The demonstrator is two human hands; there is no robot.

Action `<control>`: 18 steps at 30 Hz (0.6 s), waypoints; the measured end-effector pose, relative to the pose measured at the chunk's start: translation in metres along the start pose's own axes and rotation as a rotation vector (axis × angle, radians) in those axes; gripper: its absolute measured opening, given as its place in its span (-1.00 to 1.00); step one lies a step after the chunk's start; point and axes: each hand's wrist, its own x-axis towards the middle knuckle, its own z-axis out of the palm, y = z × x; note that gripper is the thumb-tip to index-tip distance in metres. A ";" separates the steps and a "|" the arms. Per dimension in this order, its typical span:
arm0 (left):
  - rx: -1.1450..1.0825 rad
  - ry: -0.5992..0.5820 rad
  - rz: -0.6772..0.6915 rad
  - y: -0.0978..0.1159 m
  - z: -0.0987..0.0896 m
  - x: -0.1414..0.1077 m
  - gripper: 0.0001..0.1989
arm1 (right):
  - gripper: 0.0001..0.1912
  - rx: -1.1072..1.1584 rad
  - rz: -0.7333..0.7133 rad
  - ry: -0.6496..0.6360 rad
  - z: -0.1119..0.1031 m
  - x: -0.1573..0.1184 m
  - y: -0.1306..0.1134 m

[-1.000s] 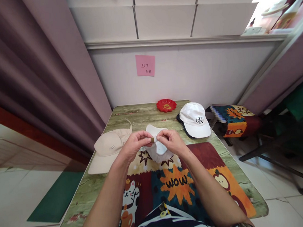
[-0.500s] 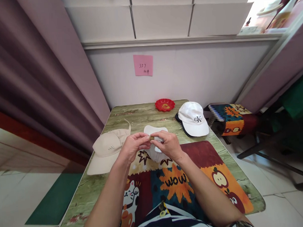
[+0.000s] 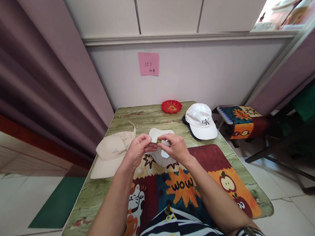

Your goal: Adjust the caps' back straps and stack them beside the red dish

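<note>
Loosening or misaligning the right hand [image 3: 175, 146], whose fingertips are clamped on a small brown tab [image 3: 159, 141] at frame centre, could let the tab slip. Both forearms [image 3: 112, 194] converge from the lower frame edge. Whether the left hand [image 3: 138, 149] grips anything cannot be told. The white fabric cap [image 3: 161, 160] lies centrally, beneath and beyond the fingers.

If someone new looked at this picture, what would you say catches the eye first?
Probably the orange "WOW" burst on the mat, in the foreground. Next comes the red dish near the table's far edge, then the left hand and right hand at the white cap, mid-table, the right pinching a small brownish piece.
</note>
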 end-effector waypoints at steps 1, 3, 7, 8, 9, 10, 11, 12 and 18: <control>0.014 -0.002 0.003 0.000 -0.001 0.000 -0.61 | -0.80 0.020 0.007 -0.009 -0.001 0.000 0.000; 0.052 -0.014 0.008 0.000 -0.002 0.000 -0.64 | -0.77 0.054 0.021 -0.038 -0.004 0.000 0.001; 0.205 -0.040 0.062 0.003 -0.005 0.001 -0.73 | -0.70 0.102 0.040 -0.112 -0.010 0.000 0.001; 0.253 -0.047 0.084 0.004 -0.006 0.002 -0.75 | -0.68 0.103 0.043 -0.123 -0.012 0.000 0.001; 0.301 -0.050 0.118 0.006 -0.006 0.003 -0.77 | -0.67 0.102 0.047 -0.130 -0.013 0.000 0.001; 0.355 -0.050 0.166 0.008 -0.007 0.005 -0.78 | -0.67 0.102 0.053 -0.137 -0.014 0.000 0.000; 0.416 -0.050 0.227 0.010 -0.007 0.007 -0.79 | -0.66 0.106 0.058 -0.142 -0.014 0.000 0.000; 0.483 -0.058 0.295 0.012 -0.006 0.009 -0.78 | -0.66 0.116 0.062 -0.144 -0.014 0.001 -0.001; 0.721 -0.511 0.206 0.020 -0.009 0.028 -0.73 | -0.62 0.235 0.128 -0.161 -0.015 -0.001 0.006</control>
